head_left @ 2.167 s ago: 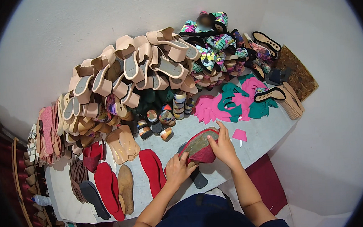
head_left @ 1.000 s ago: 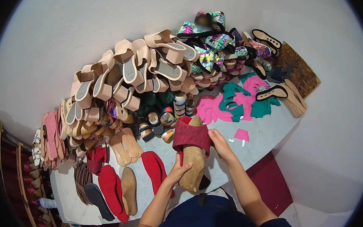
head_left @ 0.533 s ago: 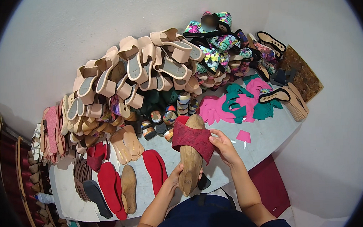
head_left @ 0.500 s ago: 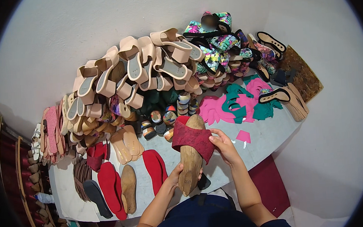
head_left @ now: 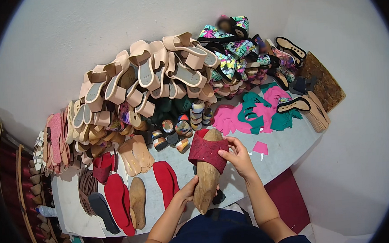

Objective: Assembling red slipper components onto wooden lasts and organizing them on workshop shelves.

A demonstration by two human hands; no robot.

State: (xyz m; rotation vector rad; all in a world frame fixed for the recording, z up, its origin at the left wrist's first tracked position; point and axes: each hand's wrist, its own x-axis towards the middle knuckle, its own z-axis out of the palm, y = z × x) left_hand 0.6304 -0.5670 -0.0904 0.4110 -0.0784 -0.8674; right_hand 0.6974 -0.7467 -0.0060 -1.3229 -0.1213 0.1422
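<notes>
The left hand (head_left: pixel 188 191) is gripping a wooden shoe last (head_left: pixel 207 178) around its near part, the thumb lying along the left flank and fingertips showing at the right flank. The right hand (head_left: pixel 237 156) is pinching the right edge of a burgundy slide upper (head_left: pixel 209 152) between thumb and fingers. The last is being held above the near edge of the table (head_left: pixel 247 176), its narrower end pointing near, and the upper is encircling its far part as a band.

Status of the work: the upper is already sitting across the last. No fastening is showing at its right edge, and the underside is facing away, so attachment there cannot be told. No sole is visibly covering the held last.

Layout of parts: a dark sole (head_left: pixel 218 196) is lying partly hidden below the held last. To the left, a pair of red insoles (head_left: pixel 167 183) is resting apart from it. Farther left, a second wooden last (head_left: pixel 138 203) is lying bare, just beside another red insole pair (head_left: pixel 115 202) and a dark grey sole (head_left: pixel 103 211). A separate red upper (head_left: pixel 103 167) is lying beyond these, off any last.
</notes>
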